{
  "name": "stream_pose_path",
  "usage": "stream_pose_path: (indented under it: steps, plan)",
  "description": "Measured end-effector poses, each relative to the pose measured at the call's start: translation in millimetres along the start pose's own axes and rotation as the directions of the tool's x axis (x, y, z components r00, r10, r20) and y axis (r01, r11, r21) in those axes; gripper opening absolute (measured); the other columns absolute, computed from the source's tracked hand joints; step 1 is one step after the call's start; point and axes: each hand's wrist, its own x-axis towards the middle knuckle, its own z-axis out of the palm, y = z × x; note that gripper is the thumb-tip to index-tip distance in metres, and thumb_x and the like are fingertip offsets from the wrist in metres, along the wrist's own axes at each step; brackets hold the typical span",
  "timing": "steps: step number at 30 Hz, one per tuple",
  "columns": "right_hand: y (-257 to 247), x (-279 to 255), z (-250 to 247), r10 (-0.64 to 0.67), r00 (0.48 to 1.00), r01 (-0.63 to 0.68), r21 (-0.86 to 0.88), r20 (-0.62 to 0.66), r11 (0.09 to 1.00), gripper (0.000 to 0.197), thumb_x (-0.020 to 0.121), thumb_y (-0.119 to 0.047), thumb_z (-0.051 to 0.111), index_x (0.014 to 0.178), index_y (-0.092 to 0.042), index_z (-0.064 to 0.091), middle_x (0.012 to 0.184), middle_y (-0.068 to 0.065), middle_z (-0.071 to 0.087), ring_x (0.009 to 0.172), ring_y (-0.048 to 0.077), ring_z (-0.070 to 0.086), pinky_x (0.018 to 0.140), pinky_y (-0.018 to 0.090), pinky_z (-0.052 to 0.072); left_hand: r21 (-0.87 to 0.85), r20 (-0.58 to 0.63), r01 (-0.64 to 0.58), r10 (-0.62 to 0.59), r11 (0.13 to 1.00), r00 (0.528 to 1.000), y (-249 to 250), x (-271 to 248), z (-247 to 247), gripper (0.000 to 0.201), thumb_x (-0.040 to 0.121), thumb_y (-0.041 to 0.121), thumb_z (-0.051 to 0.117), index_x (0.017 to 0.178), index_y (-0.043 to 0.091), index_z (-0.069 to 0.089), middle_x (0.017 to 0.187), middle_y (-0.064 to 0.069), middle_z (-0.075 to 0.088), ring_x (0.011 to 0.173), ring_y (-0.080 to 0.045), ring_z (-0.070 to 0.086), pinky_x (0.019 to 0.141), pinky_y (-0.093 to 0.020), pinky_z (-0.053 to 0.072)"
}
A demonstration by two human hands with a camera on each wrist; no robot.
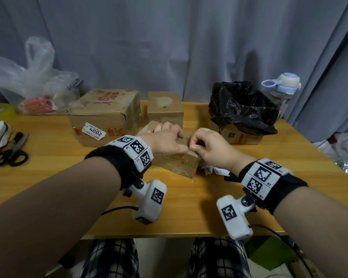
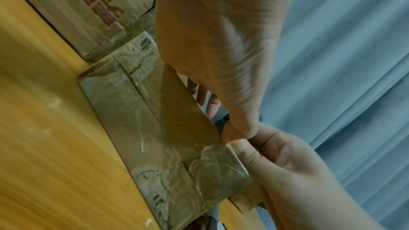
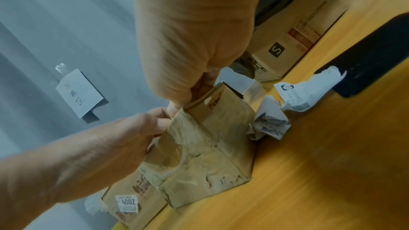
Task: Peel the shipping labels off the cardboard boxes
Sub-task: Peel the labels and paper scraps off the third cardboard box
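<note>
Box in work: small taped cardboard box [image 1: 179,163], lying near the middle of the table [image 1: 189,207], towards its front edge.
Left hand: left hand [image 1: 165,141] lies on top of the box, fingers curled over its far side, thumb at the near top edge.
Right hand: right hand [image 1: 207,147] meets the left at the box's top edge, fingertips bunched together; whether they pinch tape or label cannot be told.
Peeled paper: crumpled label scraps [image 1: 215,169] lie on the table just right of the box, touching it.
Back row: large box [image 1: 107,115] with a white "4002" sticker [image 1: 94,131] at back left; mid-size box [image 1: 165,107] beside it; box lined with a black bag [image 1: 241,109] at back right.
Left edge: scissors [image 1: 10,153].
</note>
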Motion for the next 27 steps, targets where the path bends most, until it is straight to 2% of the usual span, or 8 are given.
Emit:
stream_pose_path:
  steps: [4,11,17,19,22,24,27]
  plan:
    - [5.6,-3.7,2.4,0.017,0.997,-0.011,0.084,-0.077,0.996,0.010,0.084,-0.010,0.065,0.077,-0.014,0.060,0.093,0.010,0.062,0.091,0.020,0.057,0.087,0.028,0.044,0.007,-0.001,0.014,-0.014,1.000,1.000,0.7,0.4,0.8,0.058,0.080,0.055,0.056,0.130,0.034,0.037,0.138,0.002,0.030,0.129,-0.021,0.027,0.101,-0.039,0.023]
    - [4.1,-4.8,7.0,0.098,0.981,-0.073,0.148,-0.170,0.986,0.013,0.084,-0.011,0.065,0.076,-0.016,0.056,0.089,0.001,0.060,0.088,0.015,0.054,0.080,0.023,0.038,0.030,-0.007,0.013,-0.013,0.999,1.000,3.5,-0.6,-0.4,0.056,0.082,0.054,0.054,0.131,0.033,0.038,0.140,0.000,0.030,0.131,-0.022,0.027,0.103,-0.041,0.024]
    - [2.5,-3.7,12.1,0.179,0.962,-0.139,0.191,-0.206,0.972,0.011,0.085,-0.013,0.064,0.077,-0.015,0.057,0.094,0.004,0.061,0.089,0.015,0.054,0.080,0.023,0.038,0.020,-0.015,0.011,-0.010,1.000,1.000,3.5,-1.9,0.3,0.056,0.082,0.053,0.054,0.132,0.033,0.038,0.140,-0.002,0.030,0.132,-0.023,0.026,0.104,-0.041,0.024]
    - [4.3,-4.1,14.1,0.196,0.956,-0.150,0.206,-0.220,0.967,0.011,0.085,-0.013,0.064,0.076,-0.016,0.058,0.093,0.003,0.061,0.089,0.016,0.054,0.081,0.025,0.039,0.009,-0.021,0.005,-0.005,1.000,1.000,2.8,-2.4,0.0,0.054,0.082,0.054,0.055,0.130,0.034,0.040,0.139,-0.001,0.031,0.131,-0.023,0.027,0.105,-0.042,0.024]
    - [5.3,-6.8,10.6,0.198,0.946,-0.114,0.309,-0.256,0.944,0.015,0.081,-0.010,0.069,0.072,-0.020,0.061,0.091,0.004,0.063,0.088,0.016,0.058,0.084,0.027,0.045,-0.026,-0.029,-0.029,0.029,0.999,0.999,4.1,-3.4,-0.1,0.042,0.081,0.054,0.057,0.118,0.040,0.046,0.130,-0.002,0.036,0.126,-0.025,0.030,0.106,-0.045,0.028]
    - [4.3,-7.1,2.6,0.160,0.964,-0.090,0.305,-0.213,0.948,0.021,0.079,-0.010,0.072,0.069,-0.025,0.062,0.090,0.005,0.064,0.087,0.015,0.058,0.084,0.024,0.046,-0.057,-0.023,-0.041,0.039,0.998,0.999,5.0,-3.1,-0.7,0.034,0.081,0.051,0.060,0.112,0.040,0.050,0.123,-0.003,0.036,0.124,-0.027,0.031,0.104,-0.041,0.030]
    - [-0.9,-7.6,-16.1,0.146,0.988,-0.127,0.260,-0.054,0.957,0.004,0.078,-0.012,0.074,0.076,-0.015,0.072,0.089,0.004,0.066,0.085,0.012,0.060,0.083,0.020,0.047,-0.051,-0.019,-0.041,0.040,0.998,0.999,7.6,-1.7,-3.9,0.033,0.080,0.047,0.063,0.111,0.039,0.054,0.126,-0.005,0.033,0.121,-0.027,0.030,0.090,-0.032,0.026]
